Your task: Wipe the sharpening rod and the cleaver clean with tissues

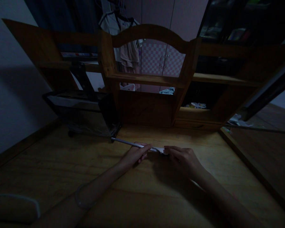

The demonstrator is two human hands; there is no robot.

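My left hand [137,153] is closed around a thin, pale stick [124,142], its thumb lying along the top. The stick slants across the middle of the view, its far end near the lower corner of a black-framed box. At its near end is a small white piece [161,150], thin and crumpled like tissue or film. The fingers of my right hand [181,156] pinch this white piece. Dim light hides whether it is wrapped around the stick or only touches it. Both hands are just above the wooden surface [123,196].
A black-framed box with a handle [85,110] stands at the left back. Behind is a wooden shelf unit [144,107] with a small drawer [199,125]. A white cable [19,197] lies at the lower left. Clothes [127,50] hang beyond the shelves.
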